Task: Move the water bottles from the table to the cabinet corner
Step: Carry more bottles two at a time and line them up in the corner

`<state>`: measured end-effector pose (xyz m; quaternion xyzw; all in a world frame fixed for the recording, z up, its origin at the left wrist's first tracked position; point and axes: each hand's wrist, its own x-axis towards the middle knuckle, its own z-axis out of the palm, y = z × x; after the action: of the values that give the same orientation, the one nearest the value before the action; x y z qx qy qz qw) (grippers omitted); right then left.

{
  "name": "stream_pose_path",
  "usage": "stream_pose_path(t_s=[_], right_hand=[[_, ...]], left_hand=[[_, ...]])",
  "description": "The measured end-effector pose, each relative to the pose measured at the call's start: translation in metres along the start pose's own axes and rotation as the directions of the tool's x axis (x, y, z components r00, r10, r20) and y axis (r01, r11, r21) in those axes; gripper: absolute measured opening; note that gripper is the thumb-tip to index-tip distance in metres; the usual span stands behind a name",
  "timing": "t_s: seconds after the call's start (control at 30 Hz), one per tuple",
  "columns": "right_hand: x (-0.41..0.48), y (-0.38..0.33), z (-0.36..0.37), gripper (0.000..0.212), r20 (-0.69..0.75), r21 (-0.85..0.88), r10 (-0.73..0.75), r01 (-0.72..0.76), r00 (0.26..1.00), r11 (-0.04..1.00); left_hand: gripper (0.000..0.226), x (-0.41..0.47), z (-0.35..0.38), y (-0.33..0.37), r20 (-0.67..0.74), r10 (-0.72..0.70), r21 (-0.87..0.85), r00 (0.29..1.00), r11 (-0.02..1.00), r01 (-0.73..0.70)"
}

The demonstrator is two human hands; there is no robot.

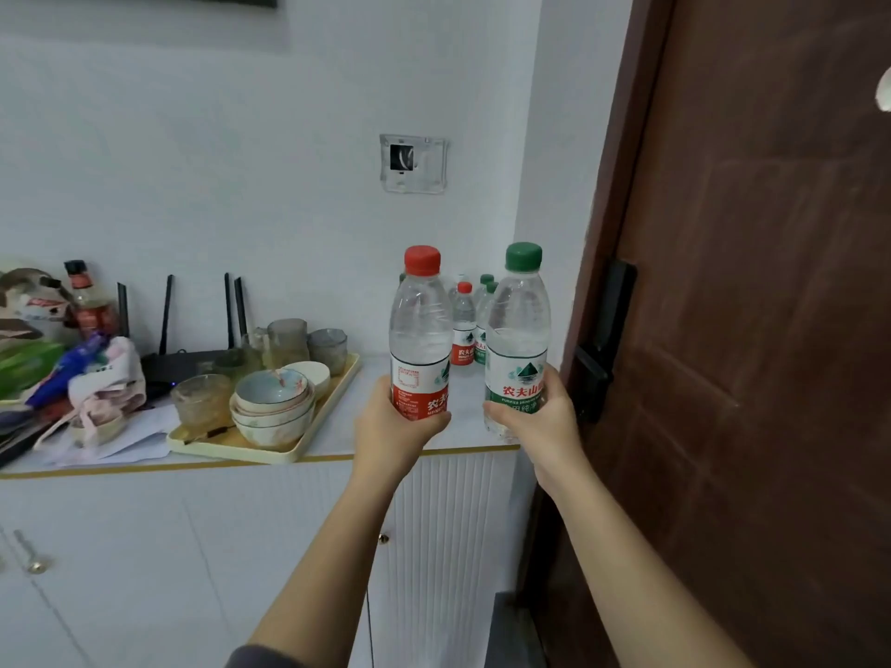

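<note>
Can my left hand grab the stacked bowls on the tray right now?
Probably not: the left hand grips the red-capped bottle, though nothing stands between it and the stacked bowls.

Cabinet top (337,429): white, gold-edged.
Far right corner: water bottles (464,325), upright, clustered.
Middle: tray (241,454) of bowls (272,402) and glasses (288,339).
Left: router (178,366), clutter (96,383).

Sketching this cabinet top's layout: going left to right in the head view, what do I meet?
Red-labelled bottle, black router, tray of bowls, red-capped water bottle in the left hand, green-capped water bottle in the right hand, brown door.
</note>
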<state>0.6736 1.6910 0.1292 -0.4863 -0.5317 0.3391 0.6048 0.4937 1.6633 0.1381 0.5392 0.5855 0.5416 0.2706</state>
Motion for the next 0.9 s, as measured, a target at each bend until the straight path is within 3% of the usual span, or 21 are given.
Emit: stream_pose_path(t_s=[0.6,0.9], right_hand=[[0.171,0.178,0.033,0.06,-0.102,-0.271,0.21,-0.231,0.972,0.934],[0.223,0.218,0.048,0.065,-0.111,-0.263,0.265,-0.286,0.958,0.921]], left_hand=[[0.053,0.182,0.137,-0.129,0.173,-0.217,0.081,0.961,0.975,0.206],[0.055,0.235,0.178,-0.166,0.214,-0.235,0.057,0.948,0.972,0.228]])
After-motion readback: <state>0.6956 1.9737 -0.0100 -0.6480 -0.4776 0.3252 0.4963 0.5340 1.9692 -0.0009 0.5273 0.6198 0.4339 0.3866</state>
